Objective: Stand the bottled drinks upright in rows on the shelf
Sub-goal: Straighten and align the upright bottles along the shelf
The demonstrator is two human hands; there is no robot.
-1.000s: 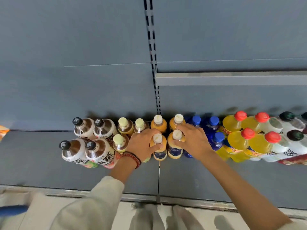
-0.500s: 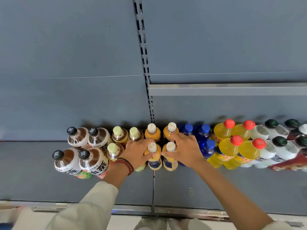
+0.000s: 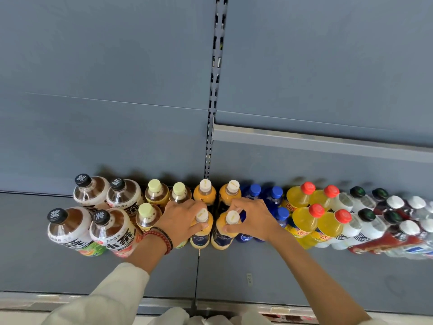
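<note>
Two rows of bottles stand upright on the grey shelf (image 3: 234,275). In the middle are orange juice bottles with white caps. My left hand (image 3: 181,218) grips the front left orange bottle (image 3: 201,233) around its shoulder. My right hand (image 3: 250,219) grips the front right orange bottle (image 3: 226,233) the same way. Two more orange bottles (image 3: 230,192) stand behind them against the back wall. My left hand hides part of a yellow-capped tea bottle (image 3: 179,192).
Left of my hands stand black-capped tea bottles (image 3: 70,227) and pale-capped ones (image 3: 146,213). To the right are blue bottles (image 3: 275,195), yellow red-capped bottles (image 3: 305,218), white bottles (image 3: 365,219) and red ones. A shelf rail (image 3: 316,141) runs above on the right.
Both hands stay on the front orange bottles. The view has tilted and shifted a little, so the rows sit slightly rightward and the far right bottles show more.
</note>
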